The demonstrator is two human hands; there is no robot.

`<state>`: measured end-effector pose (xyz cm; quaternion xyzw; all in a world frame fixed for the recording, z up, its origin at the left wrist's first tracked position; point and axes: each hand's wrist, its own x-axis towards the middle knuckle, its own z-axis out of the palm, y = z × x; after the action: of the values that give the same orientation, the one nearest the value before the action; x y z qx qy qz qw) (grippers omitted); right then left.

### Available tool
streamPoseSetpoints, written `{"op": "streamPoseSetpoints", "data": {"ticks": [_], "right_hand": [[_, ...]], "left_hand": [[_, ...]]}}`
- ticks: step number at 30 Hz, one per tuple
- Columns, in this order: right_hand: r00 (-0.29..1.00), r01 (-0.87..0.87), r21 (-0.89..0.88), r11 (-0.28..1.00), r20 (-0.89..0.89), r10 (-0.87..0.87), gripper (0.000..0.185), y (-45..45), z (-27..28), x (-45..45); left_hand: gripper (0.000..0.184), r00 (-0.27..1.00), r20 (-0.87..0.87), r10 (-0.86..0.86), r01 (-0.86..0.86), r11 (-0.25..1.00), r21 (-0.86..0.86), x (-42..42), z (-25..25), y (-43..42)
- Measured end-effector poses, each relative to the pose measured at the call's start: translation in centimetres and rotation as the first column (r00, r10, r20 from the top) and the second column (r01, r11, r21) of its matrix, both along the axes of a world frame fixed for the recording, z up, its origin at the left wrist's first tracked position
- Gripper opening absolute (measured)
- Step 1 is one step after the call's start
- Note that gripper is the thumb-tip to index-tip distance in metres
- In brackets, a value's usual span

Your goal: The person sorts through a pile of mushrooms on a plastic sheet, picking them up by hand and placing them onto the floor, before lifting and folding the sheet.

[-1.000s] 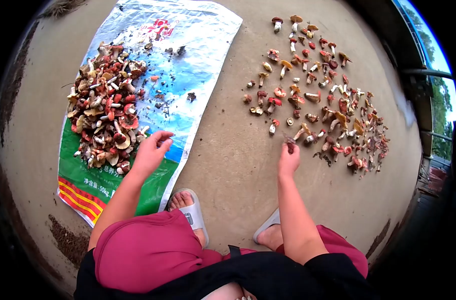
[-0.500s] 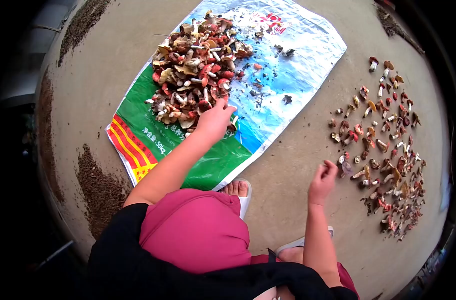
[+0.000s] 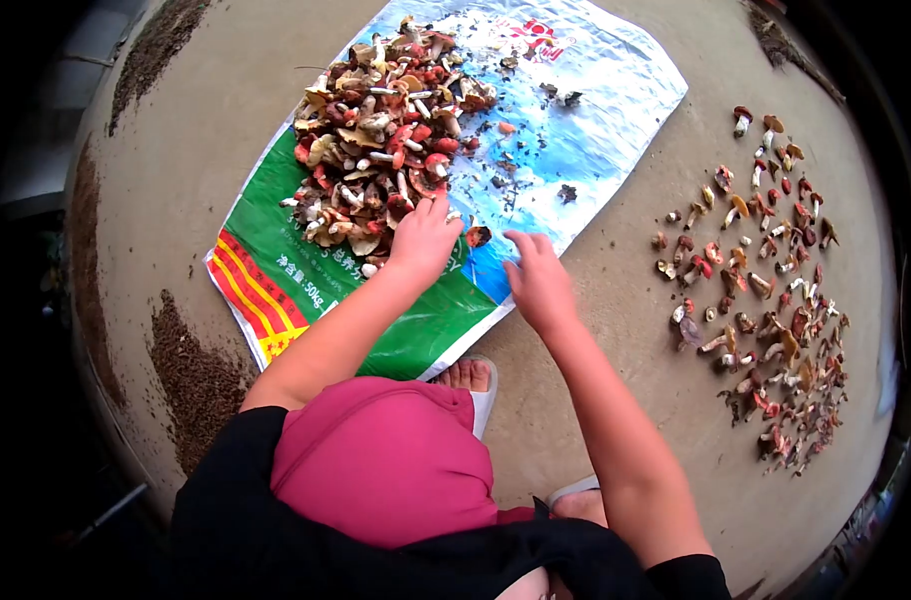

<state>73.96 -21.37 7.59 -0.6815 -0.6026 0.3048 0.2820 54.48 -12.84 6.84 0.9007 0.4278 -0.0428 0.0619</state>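
Item, one printed sack [image 3: 616, 90], laid flat on the floor [image 3: 616, 310], its lower part green with a red and yellow corner, its upper part blue and white. Item, one heap of mushrooms [image 3: 376, 125] on the sack's left half, red and brown caps tangled with pale stems. Item, dark crumbs [image 3: 569, 193] strewn beside the heap. Item, the left hand [image 3: 423, 240], at the heap's lower right edge, fingers bent down among the mushrooms; we cannot tell whether they grip one. Item, the right hand [image 3: 542, 285], over the sack's right border, thumb and forefinger apart with nothing that we can see between them. Item, one reddish-brown mushroom [image 3: 478, 236], between the two hands (we cannot make out whether the left one touches it). Item, a second lot of mushrooms [image 3: 788, 345], spread on the bare floor well to the right, loosely at the top and closer together below. Item, one patch of brown grains [image 3: 191, 370], on the floor left of the sack. We list also a pale sandal [image 3: 484, 405], worn near the sack's lower edge.
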Motion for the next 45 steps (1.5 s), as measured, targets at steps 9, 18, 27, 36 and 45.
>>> {"op": "streamPoseSetpoints", "data": {"ticks": [9, 18, 27, 36, 45], "right_hand": [[0.976, 0.058, -0.055, 0.997, -0.205, -0.068, 0.013, 2.9, -1.8, -1.1], [-0.159, 0.664, -0.65, 0.371, -0.606, -0.779, 0.012, -7.3, -3.2, 15.2], [0.317, 0.498, -0.552, 0.669, -0.602, -0.733, 0.021, -7.1, -1.0, 9.8], [0.506, 0.099, -0.445, 0.89, -0.747, -0.43, 0.025, -9.4, 1.2, 7.4], [0.912, 0.129, -0.053, 0.99, -0.387, -0.139, 0.033, -10.5, 2.1, 7.8]], "left_hand": [[0.016, 0.893, 0.368, 0.26, -0.133, 0.932, -0.337, -0.2, -0.5, 0.1], [0.025, 0.429, 0.102, 0.898, 0.232, -0.001, -0.973, 4.5, 1.2, -0.2], [0.023, 0.453, -0.092, 0.887, 0.335, -0.265, -0.904, 6.9, 2.3, -3.6], [0.018, 0.495, -0.276, 0.824, 0.411, -0.502, -0.761, 8.7, 1.9, -5.7], [0.017, 0.543, -0.413, 0.732, 0.439, -0.666, -0.603, 8.7, 1.6, -5.9]]}}
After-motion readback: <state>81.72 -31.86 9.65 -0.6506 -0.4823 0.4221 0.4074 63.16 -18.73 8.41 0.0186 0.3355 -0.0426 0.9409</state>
